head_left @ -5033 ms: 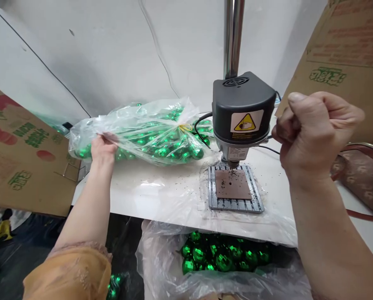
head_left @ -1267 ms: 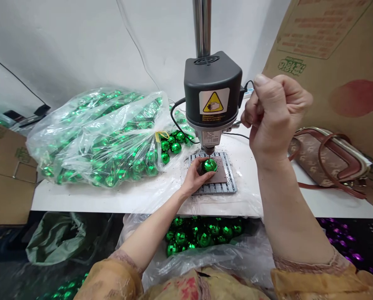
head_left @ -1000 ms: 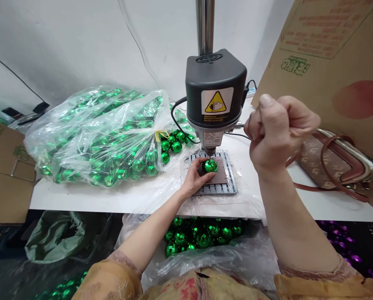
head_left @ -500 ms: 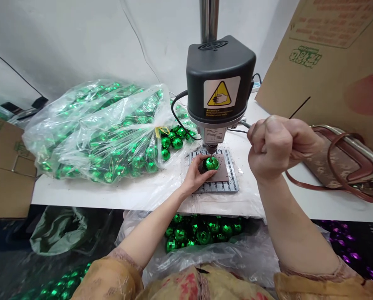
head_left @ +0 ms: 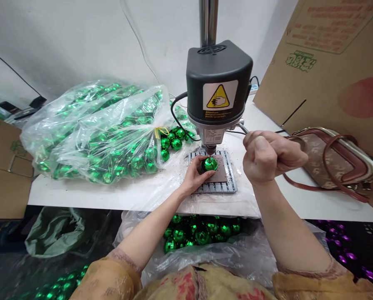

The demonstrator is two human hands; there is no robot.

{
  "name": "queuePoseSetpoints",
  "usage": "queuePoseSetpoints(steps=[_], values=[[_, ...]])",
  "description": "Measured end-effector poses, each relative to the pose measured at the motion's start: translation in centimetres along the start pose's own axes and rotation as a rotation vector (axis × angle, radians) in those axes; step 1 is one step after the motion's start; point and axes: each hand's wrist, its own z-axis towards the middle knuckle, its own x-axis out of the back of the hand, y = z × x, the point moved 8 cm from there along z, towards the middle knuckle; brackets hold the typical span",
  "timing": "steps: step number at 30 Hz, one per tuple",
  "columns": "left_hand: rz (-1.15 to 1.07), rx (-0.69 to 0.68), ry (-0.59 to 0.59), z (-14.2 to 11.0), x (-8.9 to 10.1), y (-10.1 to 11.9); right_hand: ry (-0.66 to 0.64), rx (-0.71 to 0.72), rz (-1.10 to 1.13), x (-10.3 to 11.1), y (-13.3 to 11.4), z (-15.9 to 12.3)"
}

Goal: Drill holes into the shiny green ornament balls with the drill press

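Observation:
A small bench drill [head_left: 218, 89] with a dark grey head and a yellow warning label stands on a white table [head_left: 111, 195]. My left hand [head_left: 195, 175] grips a shiny green ball [head_left: 210, 164] on the brown pad of the drill's ribbed base plate [head_left: 229, 181], right under the bit. My right hand [head_left: 269, 155] is a closed fist round the drill's feed lever [head_left: 243, 127], at the right side of the drill head. The lever's end is hidden inside the fist.
A clear bag full of green balls [head_left: 99, 129] lies on the table's left. Another open bag of green balls [head_left: 202, 235] sits below the table's front edge. A brown handbag [head_left: 333, 158] and tall cardboard [head_left: 330, 71] stand at the right, more cardboard [head_left: 1, 166] at the left.
Five seconds ago my left hand was at the bag; since then it holds a ball under the bit. Over the last second my right fist swung down with the lever.

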Motion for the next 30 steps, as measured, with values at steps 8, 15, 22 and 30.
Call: queuePoseSetpoints(steps=[8, 15, 22, 30], values=[[-0.013, -0.003, 0.022, -0.1, 0.1, 0.4, -0.051, 0.025, 0.039, 0.0, -0.3, -0.8], [-0.069, 0.011, 0.039, 0.0, -0.1, 1.1, 0.109, -0.347, -0.014, -1.0, 2.0, 3.7], [0.106, -0.048, 0.147, -2.6, 1.9, 3.3, 0.168, -0.621, -0.022, -2.4, 4.6, 6.6], [0.086, -0.137, 0.188, -5.0, 3.4, 3.1, 0.187, -0.588, -0.007, -2.1, 4.4, 6.3]])
